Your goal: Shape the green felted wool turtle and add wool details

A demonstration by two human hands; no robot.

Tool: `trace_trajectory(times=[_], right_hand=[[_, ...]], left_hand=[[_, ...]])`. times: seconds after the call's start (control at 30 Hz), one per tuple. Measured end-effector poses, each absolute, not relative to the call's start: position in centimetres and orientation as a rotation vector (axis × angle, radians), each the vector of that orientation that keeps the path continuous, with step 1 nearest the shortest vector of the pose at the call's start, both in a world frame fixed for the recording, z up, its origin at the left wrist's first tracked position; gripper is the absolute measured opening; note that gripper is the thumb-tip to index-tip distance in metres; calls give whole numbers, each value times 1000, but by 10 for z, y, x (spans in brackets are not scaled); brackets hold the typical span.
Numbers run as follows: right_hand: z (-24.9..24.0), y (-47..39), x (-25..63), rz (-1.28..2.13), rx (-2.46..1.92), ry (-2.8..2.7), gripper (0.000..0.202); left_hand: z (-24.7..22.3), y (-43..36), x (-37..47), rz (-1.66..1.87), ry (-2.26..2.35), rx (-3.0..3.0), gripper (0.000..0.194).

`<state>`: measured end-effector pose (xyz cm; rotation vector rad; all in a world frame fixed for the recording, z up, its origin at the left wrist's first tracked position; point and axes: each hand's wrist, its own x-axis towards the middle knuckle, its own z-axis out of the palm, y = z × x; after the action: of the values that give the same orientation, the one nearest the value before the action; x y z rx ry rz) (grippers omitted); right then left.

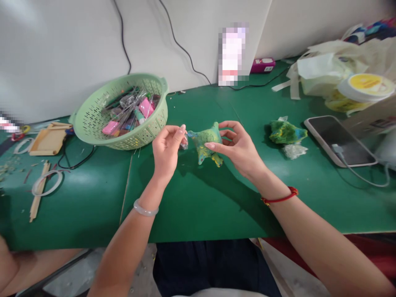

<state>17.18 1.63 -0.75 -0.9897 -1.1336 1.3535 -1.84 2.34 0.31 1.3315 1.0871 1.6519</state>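
A small blue-green and yellow figure with stubby limbs [206, 142] is held above the green table [192, 210]. My right hand [238, 146] grips it from the right, thumb across its front and fingers behind. At the figure's left tip, my left hand [168, 150] is pinched, thumb against the fingers. A small clear, pinkish piece [184, 144] shows by those fingertips; whether it is held there is hard to tell. A second green and blue lumpy piece [287, 131] lies to the right, beside crumpled clear plastic [295, 151].
A green basket [123, 142] of tools and pink pieces stands back left. Farther left are a wooden tray [51, 140] and a white ring [46, 183]. A phone with a cable [340, 142], a tub [366, 86] and bags are at right. Someone's bare limb shows lower left.
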Motion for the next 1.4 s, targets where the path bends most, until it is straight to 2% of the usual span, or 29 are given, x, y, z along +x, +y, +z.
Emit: trace_trajectory(times=[0.37,0.63,0.8,1.1,1.23,1.4], right_hand=[[-6,16,171,1362,-1031,-1073,78],[-7,17,172,1326,-1036,-1105,77],[-8,17,173,1269,-1020,-1166,78],[-9,18,175,1246,-1040,-1199,75],[-9,17,175,1327,-1039,-1109,74],[-7,17,173,1350,-1038,-1015,72]], left_hand=[[0,28,-22,1520,1089,996,34],[11,23,-26,1566,1158,1349,40],[17,19,-28,1550,1180,1619,35],[6,25,-29,1527,1264,1476,36],[8,18,-29,1581,1299,1789,32],[12,10,-34,1434,1378,2390,42]])
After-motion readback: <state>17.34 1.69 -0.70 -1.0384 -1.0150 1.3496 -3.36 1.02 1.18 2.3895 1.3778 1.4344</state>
